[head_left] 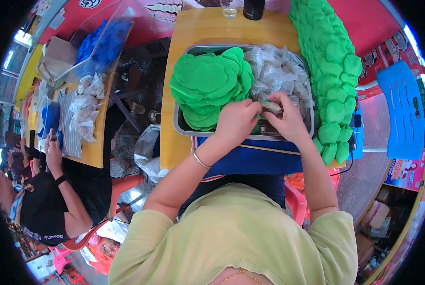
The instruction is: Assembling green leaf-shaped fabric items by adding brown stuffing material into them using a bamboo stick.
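Note:
My two hands meet over the front of a shallow metal tray point(176, 124). Between the fingertips is a small whitish piece with a green edge point(271, 108), partly hidden by the fingers; it looks wrapped in clear plastic. My left hand point(236, 118), a bangle on its wrist, pinches it from one side. Thumb and forefinger of my right hand point(288, 121) close on the other side. A heap of flat green round-edged sheets point(210, 83) fills the tray's left half. Small clear plastic bags point(276, 66) with contents I cannot make out crowd its right half.
Puffy green pieces point(333, 71) are stacked in a long row along the wooden table's point(186, 28) right edge. A glass point(229, 10) and a black cup point(254, 8) stand at the back. A co-worker point(56, 199) sits at another table on the left. A blue stool point(402, 109) is at the right.

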Motion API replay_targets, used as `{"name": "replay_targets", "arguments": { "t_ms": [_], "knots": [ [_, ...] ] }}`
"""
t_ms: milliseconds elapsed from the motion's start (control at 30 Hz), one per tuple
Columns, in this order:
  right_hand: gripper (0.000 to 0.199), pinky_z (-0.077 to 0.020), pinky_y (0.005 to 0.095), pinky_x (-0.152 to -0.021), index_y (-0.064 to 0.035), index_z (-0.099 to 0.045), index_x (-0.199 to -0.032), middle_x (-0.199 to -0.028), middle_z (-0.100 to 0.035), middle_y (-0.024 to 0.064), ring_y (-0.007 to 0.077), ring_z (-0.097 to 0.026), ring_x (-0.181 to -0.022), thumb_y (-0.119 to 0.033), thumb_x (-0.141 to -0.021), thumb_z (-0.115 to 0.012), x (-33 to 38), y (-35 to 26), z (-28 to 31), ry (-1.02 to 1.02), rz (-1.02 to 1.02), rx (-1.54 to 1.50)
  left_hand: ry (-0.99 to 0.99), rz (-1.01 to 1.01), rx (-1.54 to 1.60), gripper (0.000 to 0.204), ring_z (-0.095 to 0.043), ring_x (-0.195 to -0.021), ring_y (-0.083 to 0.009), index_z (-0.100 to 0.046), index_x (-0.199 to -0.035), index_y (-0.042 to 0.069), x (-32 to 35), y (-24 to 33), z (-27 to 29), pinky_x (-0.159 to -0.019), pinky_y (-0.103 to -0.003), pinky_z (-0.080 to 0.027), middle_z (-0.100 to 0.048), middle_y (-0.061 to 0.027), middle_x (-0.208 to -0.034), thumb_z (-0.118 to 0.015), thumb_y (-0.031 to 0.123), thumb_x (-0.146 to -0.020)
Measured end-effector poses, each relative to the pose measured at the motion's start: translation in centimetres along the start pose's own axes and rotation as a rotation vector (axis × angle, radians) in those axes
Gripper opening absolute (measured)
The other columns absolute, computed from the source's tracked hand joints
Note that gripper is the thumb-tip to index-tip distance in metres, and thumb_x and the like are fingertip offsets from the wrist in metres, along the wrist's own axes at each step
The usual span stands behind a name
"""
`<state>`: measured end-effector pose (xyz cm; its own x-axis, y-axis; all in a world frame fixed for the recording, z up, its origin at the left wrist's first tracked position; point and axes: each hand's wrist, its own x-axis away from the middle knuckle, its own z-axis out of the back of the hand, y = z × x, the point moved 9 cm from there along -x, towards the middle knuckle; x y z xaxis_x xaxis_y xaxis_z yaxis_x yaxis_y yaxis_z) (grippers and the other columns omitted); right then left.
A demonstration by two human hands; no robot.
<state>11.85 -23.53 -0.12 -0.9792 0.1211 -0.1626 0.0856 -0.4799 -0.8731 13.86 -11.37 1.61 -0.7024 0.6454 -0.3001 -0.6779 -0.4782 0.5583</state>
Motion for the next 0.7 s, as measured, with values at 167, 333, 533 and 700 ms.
{"name": "replay_targets", "arguments": {
  "t_ms": [167,333,533,700],
  "knots": [
    [0.033,-0.0472,0.0394,-0.065,-0.0078,-0.049,-0.096,-0.088,-0.061,0.0148,0.0327,-0.06,-0.077,-0.016,-0.07,-0.067,0.0,0.1,0.0,-0.021,-0.06,0.268,0.012,-0.063,0.047,0.013,-0.056,-0.079,-0.0277,-0.056,-0.076,0.009,-0.1,0.4,0.1,-0.067,-0.036,-0.046,-0.054,-0.0067,-0.08,-0.065,0.008,-0.067],
    [0.032,-0.0467,0.0433,-0.063,-0.0107,-0.048,-0.095,-0.087,-0.061,0.0123,0.0332,-0.06,-0.078,-0.017,-0.069,-0.067,-0.3,-1.5,0.5,-0.002,-0.043,0.619,-0.002,-0.407,-0.049,0.009,-0.053,-0.085,-0.0224,-0.055,-0.073,0.006,0.1,2.9,-0.2,-0.068,-0.033,-0.047,-0.053,-0.0042,-0.08,-0.06,0.006,-0.066],
    [0.032,-0.0467,0.0434,-0.061,-0.0118,-0.047,-0.095,-0.084,-0.061,0.0114,0.0332,-0.06,-0.077,-0.018,-0.07,-0.066,-0.3,-0.7,0.8,-0.044,-0.067,0.658,-0.178,-0.461,-0.245,0.014,-0.054,-0.086,-0.0214,-0.052,-0.08,0.009,-0.2,4.3,-1.4,-0.068,-0.032,-0.048,-0.055,-0.004,-0.083,-0.057,0.008,-0.066],
    [0.031,-0.0465,0.0438,-0.062,-0.0103,-0.048,-0.094,-0.084,-0.061,0.0134,0.035,-0.06,-0.077,-0.02,-0.071,-0.066,-0.3,-0.8,0.8,-0.081,-0.071,0.649,-0.249,-0.408,-0.228,0.015,-0.055,-0.081,-0.0248,-0.049,-0.085,0.008,-0.6,4.3,-1.7,-0.066,-0.035,-0.048,-0.056,-0.0062,-0.082,-0.058,0.012,-0.073]
  ]
}}
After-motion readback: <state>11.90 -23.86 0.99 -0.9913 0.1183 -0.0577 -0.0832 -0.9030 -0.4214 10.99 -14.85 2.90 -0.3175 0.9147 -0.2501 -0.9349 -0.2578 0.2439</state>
